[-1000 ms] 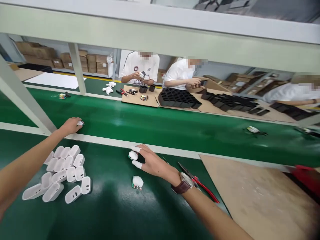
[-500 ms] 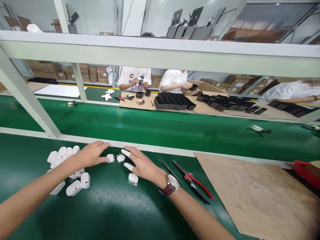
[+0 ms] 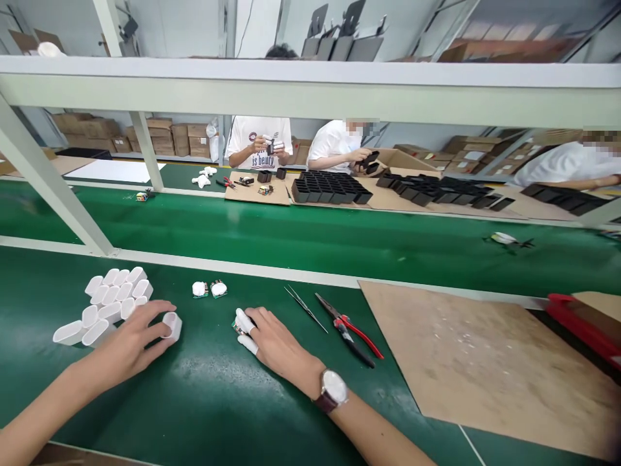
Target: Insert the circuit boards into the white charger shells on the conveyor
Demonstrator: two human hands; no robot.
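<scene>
My left hand (image 3: pixel 136 340) has its fingers around a white plastic charger shell (image 3: pixel 173 329), one fingertip at its opening. Behind that hand, several more white oval shells (image 3: pixel 110 294) stand or lie close together. My right hand (image 3: pixel 274 343), with white finger cots and a wristwatch (image 3: pixel 334 387), pinches a small circuit board (image 3: pixel 237 326) near the table surface; the fingers hide most of it. Two similar boards with white tops, a left one (image 3: pixel 199 289) and a right one (image 3: pixel 218 288), lie side by side beyond and between my hands.
Tweezers (image 3: pixel 306 309) and red-and-black pliers (image 3: pixel 348 330) lie right of my right hand, beside a cardboard sheet (image 3: pixel 466 349). A metal frame bar (image 3: pixel 310 100) crosses above the green belt (image 3: pixel 272 233). Across it, people handle black cases (image 3: pixel 330 188).
My left hand has moved from the boards to a white shell and gripped it. My right hand has come back onto the nearest board and closed on it. The view has shifted slightly.
</scene>
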